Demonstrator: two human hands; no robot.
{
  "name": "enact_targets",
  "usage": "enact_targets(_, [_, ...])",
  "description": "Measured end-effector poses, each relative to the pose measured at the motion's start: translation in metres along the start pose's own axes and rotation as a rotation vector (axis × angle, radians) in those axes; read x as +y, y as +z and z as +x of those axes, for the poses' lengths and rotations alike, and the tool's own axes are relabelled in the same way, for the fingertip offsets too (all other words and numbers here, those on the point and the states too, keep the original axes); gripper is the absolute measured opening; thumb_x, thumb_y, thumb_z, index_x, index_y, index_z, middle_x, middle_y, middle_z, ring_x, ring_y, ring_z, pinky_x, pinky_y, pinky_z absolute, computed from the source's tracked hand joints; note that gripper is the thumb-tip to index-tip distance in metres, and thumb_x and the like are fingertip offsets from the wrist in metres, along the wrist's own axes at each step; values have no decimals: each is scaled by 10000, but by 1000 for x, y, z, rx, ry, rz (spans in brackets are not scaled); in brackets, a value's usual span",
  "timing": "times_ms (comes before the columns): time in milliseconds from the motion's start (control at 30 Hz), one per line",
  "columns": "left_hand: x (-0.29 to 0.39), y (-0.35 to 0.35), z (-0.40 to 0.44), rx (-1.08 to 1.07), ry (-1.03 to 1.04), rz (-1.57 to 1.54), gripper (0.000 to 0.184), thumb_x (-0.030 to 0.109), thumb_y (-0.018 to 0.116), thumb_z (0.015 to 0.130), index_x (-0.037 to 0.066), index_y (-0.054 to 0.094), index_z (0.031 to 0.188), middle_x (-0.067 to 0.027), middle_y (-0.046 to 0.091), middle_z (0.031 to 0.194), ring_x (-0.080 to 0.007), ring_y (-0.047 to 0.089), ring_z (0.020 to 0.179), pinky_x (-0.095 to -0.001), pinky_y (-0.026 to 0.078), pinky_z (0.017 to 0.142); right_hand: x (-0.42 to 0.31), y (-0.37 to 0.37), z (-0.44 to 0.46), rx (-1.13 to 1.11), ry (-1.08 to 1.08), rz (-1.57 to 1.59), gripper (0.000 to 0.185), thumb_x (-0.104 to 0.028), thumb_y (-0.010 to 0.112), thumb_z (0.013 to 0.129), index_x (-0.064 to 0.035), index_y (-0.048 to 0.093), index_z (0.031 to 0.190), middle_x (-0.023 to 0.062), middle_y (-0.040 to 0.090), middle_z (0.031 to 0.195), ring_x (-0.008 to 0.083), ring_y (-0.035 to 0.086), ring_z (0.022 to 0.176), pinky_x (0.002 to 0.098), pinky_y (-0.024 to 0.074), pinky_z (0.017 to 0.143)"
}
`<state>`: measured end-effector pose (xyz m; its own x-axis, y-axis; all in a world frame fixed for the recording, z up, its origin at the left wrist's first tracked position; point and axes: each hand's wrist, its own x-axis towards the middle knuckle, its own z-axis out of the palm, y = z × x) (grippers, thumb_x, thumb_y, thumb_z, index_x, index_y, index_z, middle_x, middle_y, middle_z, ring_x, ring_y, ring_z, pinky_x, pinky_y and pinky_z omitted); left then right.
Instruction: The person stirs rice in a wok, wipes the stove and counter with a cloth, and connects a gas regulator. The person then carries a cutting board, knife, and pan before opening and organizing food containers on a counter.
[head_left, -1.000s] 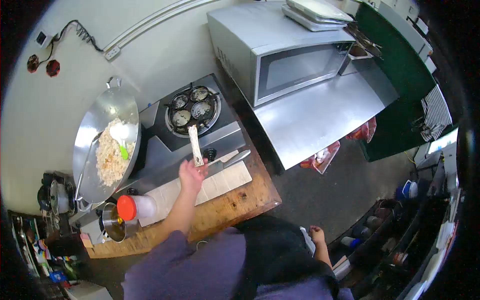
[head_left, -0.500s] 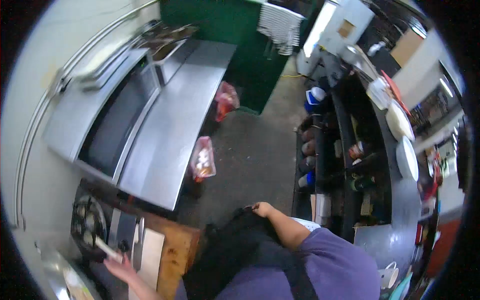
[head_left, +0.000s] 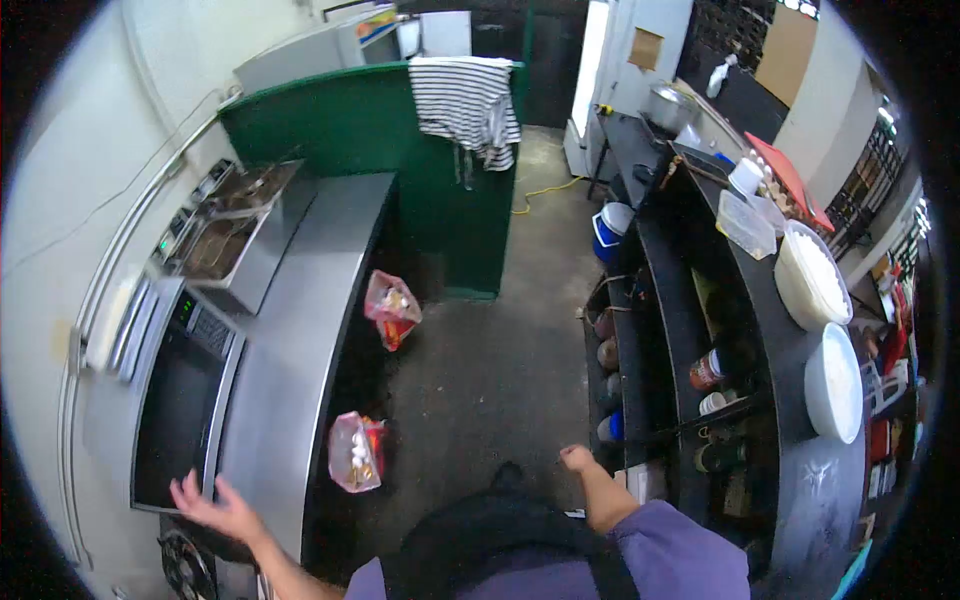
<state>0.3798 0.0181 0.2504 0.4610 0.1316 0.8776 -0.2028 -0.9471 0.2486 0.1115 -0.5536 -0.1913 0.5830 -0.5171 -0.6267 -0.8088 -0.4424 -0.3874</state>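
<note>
The pan (head_left: 188, 562) is at the near left, partly cut off by the frame's bottom edge, close to your left hand (head_left: 222, 510). That hand is spread wide with its fingers apart and nothing in it. It overlaps the near end of the microwave (head_left: 180, 420) in view; you cannot tell whether it touches.

The microwave sits at the left end of the steel counter (head_left: 285, 400), with trays (head_left: 130, 320) on top and the fryer (head_left: 215, 250) beyond it. Past the counter's far end stands the green partition (head_left: 300, 120), with a striped towel (head_left: 465, 100) hanging over it.

Two bags, a near one (head_left: 356, 452) and a far one (head_left: 392, 305), are beside the counter's right edge.

Your right hand (head_left: 575, 458) is out over the floor (head_left: 470, 370), near the black shelf (head_left: 700, 300). Its fingers look curled in, but you cannot tell how tightly or whether they hold anything. On the shelf's top, at the right, are a white bowl (head_left: 832, 383) and, farther off, a clear tub (head_left: 745, 225). A blue bucket (head_left: 610, 232) stands past the shelf's far end.
</note>
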Motion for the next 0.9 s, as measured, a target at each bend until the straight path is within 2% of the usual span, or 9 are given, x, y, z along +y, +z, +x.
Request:
enact_targets(33, [42, 35, 3, -62, -48, -197, 476, 54, 629, 810, -25, 485, 1257, -177, 347, 1429, -315, 336, 1317, -460, 249, 1109, 5, -22, 13, 41, 40, 110, 271, -305, 686, 805, -117, 707, 999, 80, 711, 906, 208, 665, 778, 355, 515, 695])
enact_targets(67, [86, 64, 9, -151, -188, -574, 438, 62, 634, 795, 13, 528, 1216, -182, 324, 1451, -349, 319, 1331, -470, 224, 1114, 8, -42, 26, 84, 79, 218, 252, -285, 686, 810, -107, 711, 987, 77, 713, 889, 193, 664, 756, 350, 514, 686])
enact_targets(133, [143, 110, 14, -384, 118, -206, 437, 65, 654, 770, 47, 544, 1193, -188, 303, 1467, -371, 299, 1347, -466, 226, 1115, 12, -90, 34, 142, 90, 222, 198, -237, 654, 834, -91, 715, 952, 79, 709, 863, 163, 654, 739, 342, 513, 679])
enact_targets(300, [229, 259, -21, -825, 54, -450, 654, 133, 764, 681, 101, 486, 1273, -245, 209, 1489, -433, 287, 1343, -480, 281, 1093, 33, -142, 53, 265, 173, 68, 280, -291, 544, 880, -84, 715, 960, 142, 697, 947, 302, 656, 883, 410, 504, 784])
enact_targets(367, [254, 314, -23, -910, -61, -529, 760, 161, 797, 678, 103, 416, 1333, -271, 210, 1472, -429, 285, 1350, -463, 296, 1093, 51, -139, 73, 81, -82, -389, 209, -194, 550, 810, -134, 723, 912, 91, 705, 966, 239, 663, 940, 374, 514, 820])
enact_targets(433, [273, 379, -19, -907, -59, -563, 777, 196, 800, 684, 99, 403, 1345, -283, 217, 1466, -428, 286, 1351, -459, 302, 1090, 61, -129, 72, 151, -235, -176, 248, -138, 530, 779, -150, 727, 928, 77, 708, 966, 253, 674, 872, 400, 531, 744])
enact_targets(500, [306, 435, 7, -904, -135, -657, 784, 233, 800, 693, 98, 401, 1354, -285, 227, 1463, -423, 275, 1359, -461, 293, 1092, 198, -26, 174, 96, -496, -246, 308, -292, 508, 866, -94, 701, 1001, 142, 679, 987, 296, 643, 933, 414, 491, 834])
enact_targets(633, [362, 586, 65, -730, -101, -799, 822, 274, 811, 695, 70, 390, 1372, -248, 248, 1471, -379, 281, 1360, -443, 291, 1091, 89, -70, 127, 20, -137, 45, 251, -236, 531, 852, -82, 696, 963, 121, 676, 923, 273, 636, 845, 392, 489, 757])
enact_targets(900, [508, 774, 163, -607, -507, -1256, 842, 131, 828, 702, -28, 330, 1362, -190, 433, 1343, -300, 483, 1176, -386, 426, 971, -21, -124, 222, 339, -1, 443, 140, -124, 579, 824, -58, 685, 887, 79, 670, 797, 228, 620, 670, 347, 486, 602])
